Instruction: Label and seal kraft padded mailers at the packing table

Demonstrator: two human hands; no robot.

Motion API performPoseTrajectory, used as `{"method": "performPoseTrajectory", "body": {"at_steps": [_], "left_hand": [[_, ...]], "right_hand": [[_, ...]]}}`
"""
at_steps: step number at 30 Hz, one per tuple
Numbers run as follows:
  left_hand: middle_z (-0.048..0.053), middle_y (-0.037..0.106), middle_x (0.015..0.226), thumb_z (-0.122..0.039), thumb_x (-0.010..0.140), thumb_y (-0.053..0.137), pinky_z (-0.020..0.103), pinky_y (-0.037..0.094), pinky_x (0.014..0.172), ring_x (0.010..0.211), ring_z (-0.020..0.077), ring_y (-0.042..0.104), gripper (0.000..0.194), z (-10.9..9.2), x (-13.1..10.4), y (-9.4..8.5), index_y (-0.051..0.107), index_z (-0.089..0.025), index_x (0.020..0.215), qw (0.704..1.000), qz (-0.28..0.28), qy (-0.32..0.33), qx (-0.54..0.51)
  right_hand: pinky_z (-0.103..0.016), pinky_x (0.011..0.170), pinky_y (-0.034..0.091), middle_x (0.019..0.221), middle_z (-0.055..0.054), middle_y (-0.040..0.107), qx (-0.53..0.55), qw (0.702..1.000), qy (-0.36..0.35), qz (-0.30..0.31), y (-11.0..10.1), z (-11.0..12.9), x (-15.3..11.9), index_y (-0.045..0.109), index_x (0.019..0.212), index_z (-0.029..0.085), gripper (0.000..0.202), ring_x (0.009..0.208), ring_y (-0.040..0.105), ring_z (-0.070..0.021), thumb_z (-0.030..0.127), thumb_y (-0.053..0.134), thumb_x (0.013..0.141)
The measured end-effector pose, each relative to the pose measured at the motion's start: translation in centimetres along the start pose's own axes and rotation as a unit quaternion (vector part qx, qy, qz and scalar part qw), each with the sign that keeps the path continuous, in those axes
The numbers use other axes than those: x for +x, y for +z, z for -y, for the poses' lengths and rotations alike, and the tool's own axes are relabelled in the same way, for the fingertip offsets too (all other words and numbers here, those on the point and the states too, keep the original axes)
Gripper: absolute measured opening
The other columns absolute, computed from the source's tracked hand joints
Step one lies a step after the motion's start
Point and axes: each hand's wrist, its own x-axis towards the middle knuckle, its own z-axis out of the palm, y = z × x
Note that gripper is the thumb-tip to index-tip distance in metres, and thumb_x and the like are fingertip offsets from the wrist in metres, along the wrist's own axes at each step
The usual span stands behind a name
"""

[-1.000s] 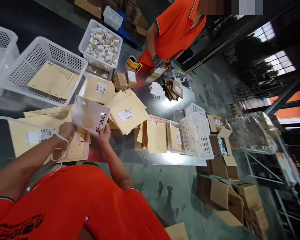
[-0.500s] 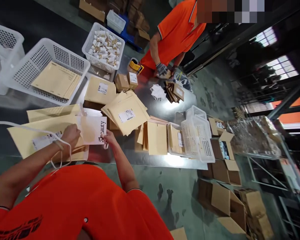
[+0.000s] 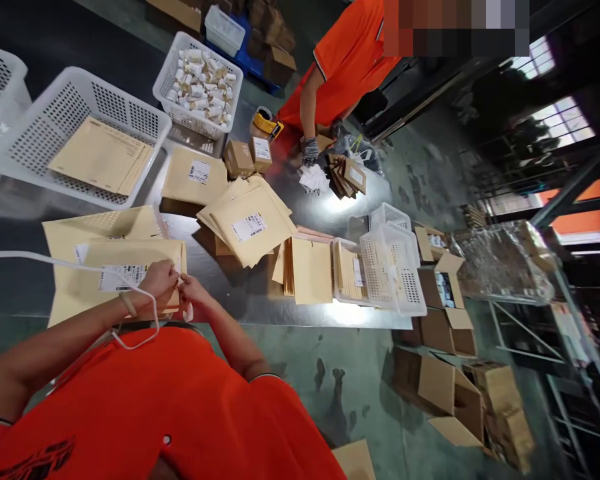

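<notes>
Since the earlier frame, the pale printed card has gone from view between the hands. The left grip (image 3: pixel 161 283) and right grip (image 3: pixel 193 292) now meet at one end of a tan, flat paper envelope (image 3: pixel 150 250) with a white printed label (image 3: pixel 125 277). The envelope extends leftward from the left grip, above the metal worktop (image 3: pixel 205 250). The left grip is closed on its end; the right grip is curled beside it, but whether it grasps anything cannot be told.

Handling, as judged: light, flexible, readily creased, slightly slippery; unlikely to break. It is best pinched near both corners of the end at the left grip, clear of the label.

Obscured: the fingers hide the envelope's corner and any opening. A white curled piece (image 3: pixel 189 313) below the right grip is too small to identify. A white cord (image 3: pixel 25 255) crosses the label and left wrist. The envelope's contents are not visible.
</notes>
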Motion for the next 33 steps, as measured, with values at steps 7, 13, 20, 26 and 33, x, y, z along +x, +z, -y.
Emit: {"method": "performPoseTrajectory", "body": {"at_steps": [7,13,20,26,33], "left_hand": [[0.011,0.079,0.084,-0.025,0.097,0.063,0.035,0.052,0.078,0.083,0.0268,0.076,0.020,-0.3,0.7,1.2,0.072,-0.020,0.080,0.998,0.052,0.036,-0.021],[0.027,0.078,0.148,-0.025,0.090,0.075,0.051,0.056,0.118,0.144,0.0438,0.070,0.045,5.2,4.0,-3.8,0.082,-0.011,0.132,0.994,0.045,0.069,0.076],[0.024,0.036,0.193,-0.027,0.081,0.091,0.063,0.038,0.137,0.179,0.0490,0.030,0.103,7.7,4.3,-2.9,0.056,-0.021,0.179,0.971,0.111,0.116,0.178],[0.024,0.029,0.196,-0.037,0.095,0.086,0.064,0.042,0.134,0.181,0.0500,0.026,0.100,7.8,3.6,-2.5,0.046,-0.022,0.186,0.970,0.101,0.075,0.210],[0.026,0.031,0.195,-0.032,0.093,0.086,0.066,0.042,0.134,0.179,0.0503,0.029,0.101,6.5,3.3,-1.8,0.046,-0.019,0.185,0.967,0.095,0.074,0.225]], "right_hand": [[-0.028,0.081,0.056,0.070,-0.003,0.073,-0.258,0.965,0.032,-0.011,-2.2,2.7,1.3,0.077,0.071,0.018,0.021,0.087,0.073,-0.0224,0.007,0.082,0.088],[-0.033,0.105,0.058,0.126,-0.016,0.084,-0.256,0.948,-0.008,-0.189,-5.4,4.7,3.2,0.086,0.127,0.013,0.022,0.117,0.076,-0.0248,0.021,0.076,0.110],[-0.027,0.099,0.056,0.091,-0.001,0.079,0.030,0.962,-0.025,-0.269,-2.9,6.9,9.4,0.081,0.099,0.007,0.011,0.096,0.068,-0.0136,-0.003,0.080,0.093],[-0.024,0.069,0.055,0.093,-0.006,0.081,0.098,0.936,-0.073,-0.330,-6.5,4.4,4.6,0.077,0.102,0.015,0.027,0.077,0.071,-0.0160,0.023,0.054,0.114],[-0.032,0.101,0.059,0.116,-0.009,0.085,-0.178,0.954,-0.075,-0.228,-5.4,5.6,7.1,0.086,0.121,0.013,0.021,0.108,0.076,-0.0212,0.016,0.084,0.100]]}}
